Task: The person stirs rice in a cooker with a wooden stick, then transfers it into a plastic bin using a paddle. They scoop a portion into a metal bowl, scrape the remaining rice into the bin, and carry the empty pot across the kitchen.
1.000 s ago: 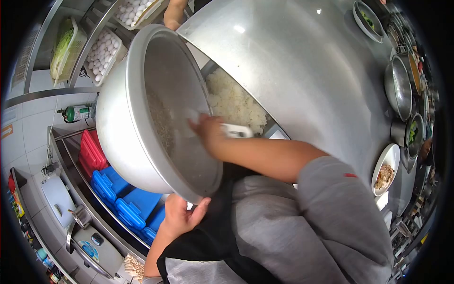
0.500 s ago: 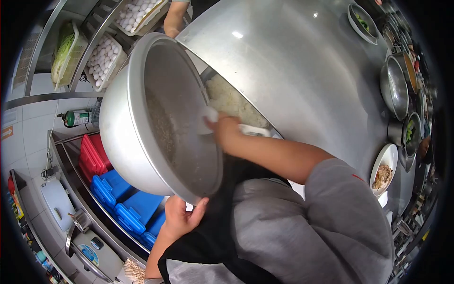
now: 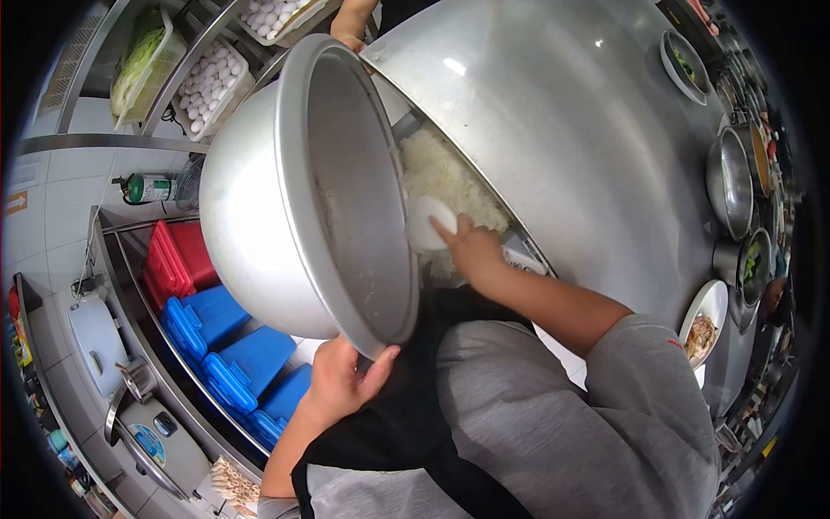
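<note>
Left hand [image 3: 341,381] grip clamps the tilted, nearly emptied pot [image 3: 259,199]; right hand [image 3: 474,249] grasps a white paddle [image 3: 428,223] over rice [image 3: 441,177] filling the counter [image 3: 562,130] well.

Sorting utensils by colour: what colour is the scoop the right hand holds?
White; the head view shows the scoop in the right hand, beside the pot.

Commercial kitchen: steel counter [image 3: 553,112], egg trays [image 3: 212,82], serving bowls [image 3: 729,180].
</note>
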Demonstrator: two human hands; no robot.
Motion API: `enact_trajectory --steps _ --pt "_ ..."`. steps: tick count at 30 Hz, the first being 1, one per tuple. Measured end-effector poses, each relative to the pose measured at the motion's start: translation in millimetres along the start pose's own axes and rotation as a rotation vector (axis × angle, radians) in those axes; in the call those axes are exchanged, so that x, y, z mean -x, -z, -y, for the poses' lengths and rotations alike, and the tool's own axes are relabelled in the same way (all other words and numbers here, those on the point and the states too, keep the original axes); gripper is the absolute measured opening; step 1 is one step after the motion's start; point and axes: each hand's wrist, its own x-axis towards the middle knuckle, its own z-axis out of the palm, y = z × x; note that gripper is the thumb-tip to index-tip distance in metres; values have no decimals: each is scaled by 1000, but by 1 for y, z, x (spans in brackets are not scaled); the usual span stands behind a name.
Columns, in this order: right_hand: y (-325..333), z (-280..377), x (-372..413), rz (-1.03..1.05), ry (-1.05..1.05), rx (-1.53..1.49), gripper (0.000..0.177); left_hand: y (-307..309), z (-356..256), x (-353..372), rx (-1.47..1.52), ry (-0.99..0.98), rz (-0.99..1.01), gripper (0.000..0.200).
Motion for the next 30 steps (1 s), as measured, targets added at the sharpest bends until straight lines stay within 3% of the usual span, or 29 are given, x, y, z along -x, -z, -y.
enact_trajectory --steps 4,8,10,11,12,13,15,17,18,20,22,23,24,26,28,30 --pt "4 16 -1 -49 239 -238 72 1 10 13 12 34 -102 21" --pt "81 35 -96 -647 359 -415 70 4 18 26 2 63 -130 20" --pt "136 48 -131 -550 369 -500 68 9 23 46 7 240 -65 25" --pt "125 51 -148 -550 373 -534 68 8 24 46 -20 258 -54 25" --pt "108 61 -165 -372 313 -631 68 9 24 46 53 226 -106 27" --pt "87 78 -176 -184 258 -724 68 13 22 49 124 199 -156 29" --pt "-11 94 -161 -160 210 -708 66 25 21 51 106 233 -128 31" --pt "-80 107 -152 -223 327 -559 63 28 20 45 42 209 -62 40" --pt "-59 104 -158 -223 332 -570 63 29 22 46 32 216 -60 40" --pt "36 84 -175 233 145 -1229 62 31 27 49 103 169 -96 47" --pt "105 95 -192 248 278 -1532 65 32 26 44 67 143 -63 51" --pt "125 115 -178 79 315 -1536 66 34 24 41 41 115 -24 56" --pt "139 126 -156 209 295 -1621 68 40 12 37 -145 197 146 55" --pt "145 122 -89 -311 650 -1165 69 42 8 35 -182 207 159 54" --pt "138 106 -60 -119 823 -1020 69 32 3 33 -147 258 70 46" --pt "128 105 -52 -74 862 -977 67 40 2 29 -33 307 43 43"
